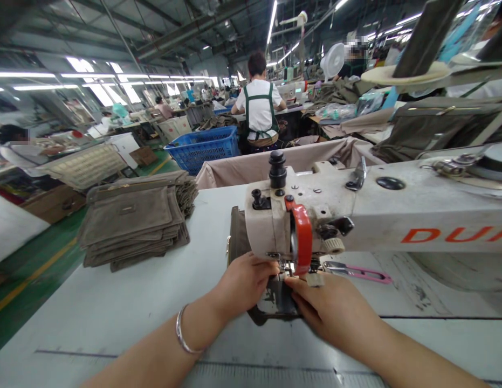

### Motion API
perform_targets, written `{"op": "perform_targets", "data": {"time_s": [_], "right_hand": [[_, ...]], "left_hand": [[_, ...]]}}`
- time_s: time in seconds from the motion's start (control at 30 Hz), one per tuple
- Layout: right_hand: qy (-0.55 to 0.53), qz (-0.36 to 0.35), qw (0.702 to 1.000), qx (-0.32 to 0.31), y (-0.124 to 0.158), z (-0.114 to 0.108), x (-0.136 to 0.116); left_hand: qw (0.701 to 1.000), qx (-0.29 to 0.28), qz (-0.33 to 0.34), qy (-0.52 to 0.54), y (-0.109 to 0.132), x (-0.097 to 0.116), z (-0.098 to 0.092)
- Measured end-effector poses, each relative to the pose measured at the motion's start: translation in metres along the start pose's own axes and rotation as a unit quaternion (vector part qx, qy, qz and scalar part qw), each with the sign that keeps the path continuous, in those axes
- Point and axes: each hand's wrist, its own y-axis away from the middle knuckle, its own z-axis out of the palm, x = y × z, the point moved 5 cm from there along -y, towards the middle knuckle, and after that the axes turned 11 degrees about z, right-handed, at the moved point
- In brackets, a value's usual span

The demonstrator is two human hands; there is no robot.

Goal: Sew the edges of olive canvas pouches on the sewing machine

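Note:
At the needle area of a white sewing machine [376, 215], both hands come together from the two sides. My left hand [246, 283], a silver bangle on its wrist, has its fingers pressed together at the left of the presser foot. My right hand [325, 302] reaches in from the right, its fingertips close to the foot under the red guard [302, 237]. Dark brown fabric [238, 237] lies under the machine head, a metal zip pull at its left edge. Whatever small part the fingertips pinch is too hidden to name.
A stack of brown fabric pieces [129, 221] sits on the table at the left. Pink-handled snips [366, 273] lie right of the needle area. Beyond the table are a blue basket [206, 148], a draped pink cloth [234, 167] and a seated person [259, 105].

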Motion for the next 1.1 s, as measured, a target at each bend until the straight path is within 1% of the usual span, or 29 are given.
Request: {"op": "perform_targets", "data": {"time_s": [0.13, 0.5, 0.6, 0.67, 0.77, 0.83, 0.9, 1.0, 1.1], "right_hand": [[0.001, -0.001, 1.000, 0.002, 0.000, -0.001, -0.001], [-0.003, -0.002, 1.000, 0.002, -0.003, -0.005, -0.002], [-0.006, -0.001, 1.000, -0.003, -0.004, -0.006, -0.001], [-0.013, 0.001, 1.000, -0.011, -0.004, -0.006, -0.001], [-0.022, 0.000, 0.999, -0.024, -0.004, -0.007, 0.000], [-0.031, -0.005, 0.999, -0.032, -0.003, -0.007, 0.000], [-0.044, -0.009, 0.998, -0.033, -0.002, -0.008, 0.001], [-0.070, -0.018, 0.997, -0.026, 0.001, -0.010, 0.003], [-0.087, -0.039, 0.995, -0.022, 0.004, -0.011, 0.003]], "left_hand": [[1.000, 0.016, -0.020, -0.012, -0.001, -0.005, 0.001], [0.999, 0.018, -0.040, -0.031, 0.003, -0.011, 0.007], [0.998, 0.011, -0.043, -0.034, 0.001, -0.012, 0.004], [0.998, 0.007, -0.049, -0.039, 0.001, -0.009, -0.001], [0.995, -0.018, -0.082, -0.052, 0.003, 0.002, -0.013], [0.992, -0.053, -0.105, -0.040, 0.007, 0.017, -0.019], [0.989, -0.092, -0.113, -0.009, 0.013, 0.036, -0.020], [0.989, -0.116, -0.096, -0.010, 0.021, 0.064, -0.017], [0.993, -0.090, -0.040, -0.060, 0.029, 0.082, -0.008]]}}
